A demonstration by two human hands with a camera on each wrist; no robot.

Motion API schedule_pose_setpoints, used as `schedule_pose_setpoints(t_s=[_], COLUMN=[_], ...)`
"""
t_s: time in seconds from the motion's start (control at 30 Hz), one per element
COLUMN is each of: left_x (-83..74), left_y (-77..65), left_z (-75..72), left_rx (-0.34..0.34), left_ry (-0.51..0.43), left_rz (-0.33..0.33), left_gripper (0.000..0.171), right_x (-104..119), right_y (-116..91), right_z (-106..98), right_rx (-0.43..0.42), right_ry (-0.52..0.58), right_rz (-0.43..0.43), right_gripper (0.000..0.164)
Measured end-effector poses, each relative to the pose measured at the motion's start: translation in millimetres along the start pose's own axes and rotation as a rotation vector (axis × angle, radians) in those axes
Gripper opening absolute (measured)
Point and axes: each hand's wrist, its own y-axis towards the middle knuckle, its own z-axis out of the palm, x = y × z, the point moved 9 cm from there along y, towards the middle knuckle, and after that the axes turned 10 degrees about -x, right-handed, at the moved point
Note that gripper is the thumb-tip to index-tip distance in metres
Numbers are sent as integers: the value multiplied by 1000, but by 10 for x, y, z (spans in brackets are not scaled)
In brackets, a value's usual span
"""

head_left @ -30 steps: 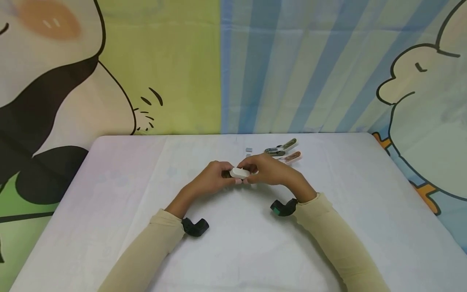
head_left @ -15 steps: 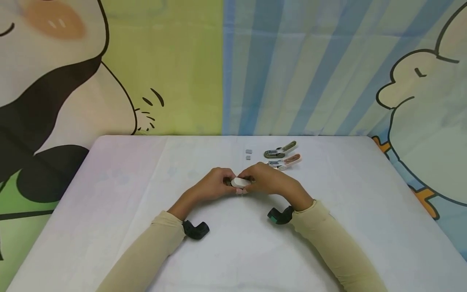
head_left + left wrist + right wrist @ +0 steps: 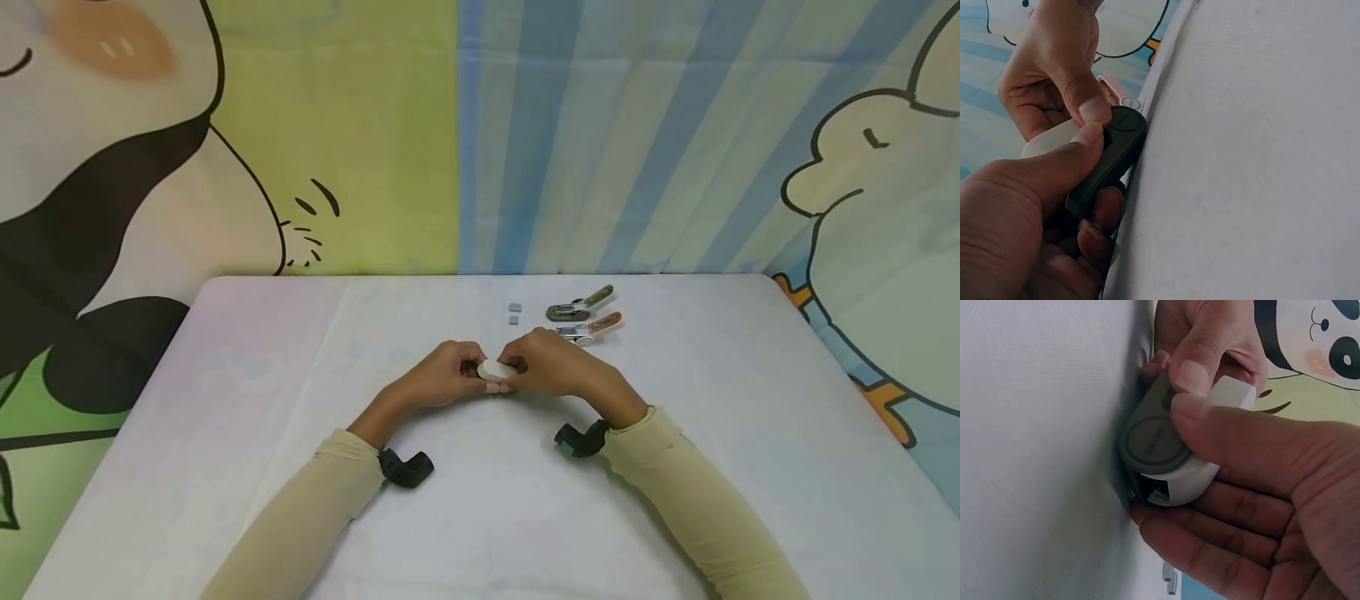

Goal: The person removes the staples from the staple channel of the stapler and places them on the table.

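Note:
A mini stapler with a dark green side (image 3: 1125,122) and a white side (image 3: 497,370) is held between both hands above the table. My left hand (image 3: 442,373) grips its left end, thumb on the green face and fingers curled beneath. The right hand (image 3: 555,362) pinches the other end, and the two thumb tips nearly meet. In the right wrist view, the stapler's rounded end (image 3: 1157,447) carries a round logo, with a dark slot below it. Fingers hide much of its middle.
Beyond the hands lie a green opened stapler (image 3: 567,313) and a pink one (image 3: 592,327), both with metal parts showing. Two small grey staple strips (image 3: 514,313) sit left of them on the white-covered table (image 3: 480,517). A cartoon-printed cloth (image 3: 390,150) hangs behind.
The right hand's fingers have shifted slightly on the stapler, and the dark part near the left hand shows less. Both hands keep their hold. The head view has tilted a little.

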Motion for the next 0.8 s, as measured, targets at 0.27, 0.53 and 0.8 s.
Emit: schedule_pose_setpoints(t_s=[0.27,0.53,0.8], left_x=[-24,-16,-6], left_y=[-8,-27,-12], left_z=[-1,-40,-55], left_rx=[-9,-54,-65], left_ry=[-18,-36,-22], left_rz=[45,39,14], left_gripper=[11,10,10], right_x=[8,-25,-59], right_y=[-12,-15,-26], right_z=[16,19,19], right_rx=[1,13,14], right_ry=[25,183,149], right_rz=[-3,22,40], right_gripper=[18,14,36])
